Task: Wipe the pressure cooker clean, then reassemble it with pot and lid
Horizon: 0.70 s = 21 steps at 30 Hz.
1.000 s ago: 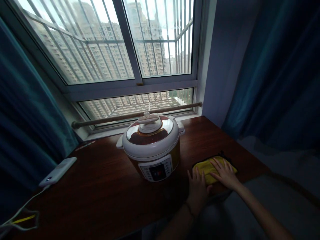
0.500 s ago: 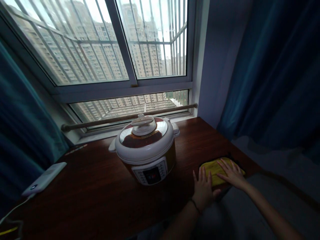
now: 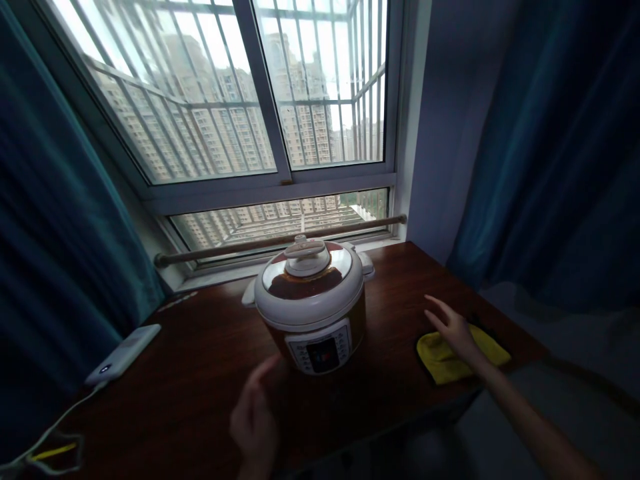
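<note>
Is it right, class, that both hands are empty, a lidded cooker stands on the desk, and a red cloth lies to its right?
Not quite: the cloth is yellow, as the head view shows. Left hand and right hand are empty; the lidded cooker stands on the desk.

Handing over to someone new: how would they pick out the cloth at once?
Start at the wooden table under the window, with the electric cooker in its middle. To the cooker's right, under the right hand, lies the yellow cloth, the only bright, soft thing there.
</note>
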Each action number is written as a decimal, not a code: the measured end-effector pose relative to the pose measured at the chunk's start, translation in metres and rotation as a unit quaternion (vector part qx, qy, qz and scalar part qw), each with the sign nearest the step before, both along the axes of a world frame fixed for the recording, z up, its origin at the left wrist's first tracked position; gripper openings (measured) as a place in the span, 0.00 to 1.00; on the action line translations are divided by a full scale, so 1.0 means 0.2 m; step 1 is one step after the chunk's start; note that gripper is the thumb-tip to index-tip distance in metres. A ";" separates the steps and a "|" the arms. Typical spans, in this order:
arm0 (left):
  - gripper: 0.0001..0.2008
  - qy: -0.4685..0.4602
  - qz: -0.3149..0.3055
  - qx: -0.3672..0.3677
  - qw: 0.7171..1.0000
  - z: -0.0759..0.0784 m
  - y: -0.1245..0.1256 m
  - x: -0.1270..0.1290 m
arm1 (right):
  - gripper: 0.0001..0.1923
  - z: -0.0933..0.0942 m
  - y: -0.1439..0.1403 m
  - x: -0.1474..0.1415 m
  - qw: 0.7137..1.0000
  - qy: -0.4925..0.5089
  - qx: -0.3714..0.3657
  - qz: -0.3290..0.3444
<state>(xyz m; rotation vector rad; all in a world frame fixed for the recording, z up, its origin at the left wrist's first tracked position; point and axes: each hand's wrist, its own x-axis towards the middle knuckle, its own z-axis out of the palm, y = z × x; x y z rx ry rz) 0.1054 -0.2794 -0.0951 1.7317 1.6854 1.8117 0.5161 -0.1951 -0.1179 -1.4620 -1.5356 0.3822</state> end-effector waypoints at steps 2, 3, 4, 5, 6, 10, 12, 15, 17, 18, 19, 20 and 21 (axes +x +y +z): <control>0.18 -0.041 0.097 0.053 0.993 0.15 0.22 -0.20 | 0.25 0.20 0.12 -0.25 0.996 0.084 0.039 -0.003; 0.19 -0.047 0.101 0.070 0.991 0.23 0.35 -0.27 | 0.25 0.29 0.20 -0.37 0.991 0.114 0.065 -0.001; 0.20 -0.054 0.094 0.075 0.991 0.29 0.48 -0.34 | 0.25 0.36 0.28 -0.48 0.986 0.139 0.089 -0.008; 0.21 -0.057 0.074 0.055 0.994 0.35 0.61 -0.39 | 0.26 0.42 0.36 -0.58 0.982 0.157 0.105 -0.023; 0.22 -0.075 0.047 0.020 0.996 0.39 0.73 -0.43 | 0.27 0.46 0.44 -0.67 0.978 0.171 0.109 -0.041; 0.32 -0.119 -0.068 -0.093 0.986 0.42 1.04 -0.49 | 0.28 0.47 0.65 -0.84 0.974 0.195 0.098 -0.064; 0.36 -0.151 -0.135 -0.142 0.969 0.39 1.08 -0.50 | 0.28 0.43 0.70 -0.85 0.971 0.208 0.095 -0.073; 0.39 -0.241 -0.214 -0.210 0.923 0.36 1.06 -0.49 | 0.27 0.39 0.75 -0.83 0.969 0.219 0.094 -0.069; 0.39 -0.277 -0.227 -0.207 0.910 0.36 1.03 -0.47 | 0.26 0.38 0.81 -0.81 0.970 0.221 0.088 -0.054; 0.39 -0.280 -0.227 -0.198 0.912 0.36 1.02 -0.44 | 0.26 0.38 0.85 -0.79 0.971 0.222 0.082 -0.043; 0.39 -0.278 -0.222 -0.188 0.916 0.36 1.00 -0.42 | 0.26 0.39 0.90 -0.77 0.972 0.223 0.074 -0.031; 0.38 -0.273 -0.208 -0.180 0.922 0.36 0.99 -0.39 | 0.25 0.39 0.95 -0.75 0.972 0.224 0.065 -0.016; 0.38 -0.264 -0.189 -0.173 0.930 0.36 0.97 -0.35 | 0.25 0.40 1.01 -0.73 0.973 0.225 0.057 0.000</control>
